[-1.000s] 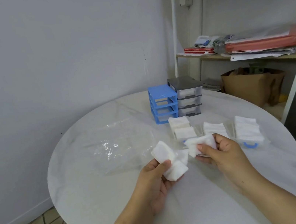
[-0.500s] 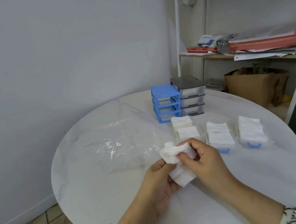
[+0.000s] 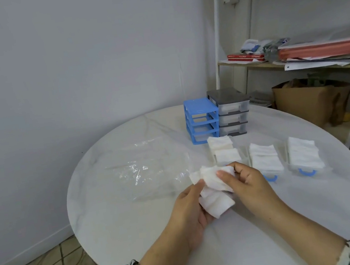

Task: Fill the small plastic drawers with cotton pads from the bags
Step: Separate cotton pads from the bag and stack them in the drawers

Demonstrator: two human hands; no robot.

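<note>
The right hand (image 3: 246,184) pinches the upper part of a bundle of cotton pads (image 3: 213,189): its thumb lies across the front of the bundle and the curled fingers close in behind it. The left hand (image 3: 189,217) holds the same bundle from below and from the left — the thumb presses the left edge of the top pad, and the lower pads rest against the palm and curled fingers. The bundle sits between the two hands, raised above the round white table (image 3: 139,229), with its lower end hanging past the left hand's fingers.

Just beyond the right hand, three clear drawers lie on the table in a row, each loaded with white pads. The left drawer (image 3: 224,153) is partly hidden behind the right hand's knuckles; the middle drawer (image 3: 265,160) and the right drawer (image 3: 302,155) each show a blue handle facing the person. To the left of the hands, a crumpled clear plastic bag (image 3: 143,171) lies flat on the table, near the bundle but apart from it.

At the far edge of the table stand a blue drawer frame (image 3: 200,120) and a grey drawer unit (image 3: 231,110) — side by side and touching. Behind the table, a shelf unit (image 3: 251,67) carries papers and folders, and a brown cardboard box (image 3: 309,102) stands beneath it.
</note>
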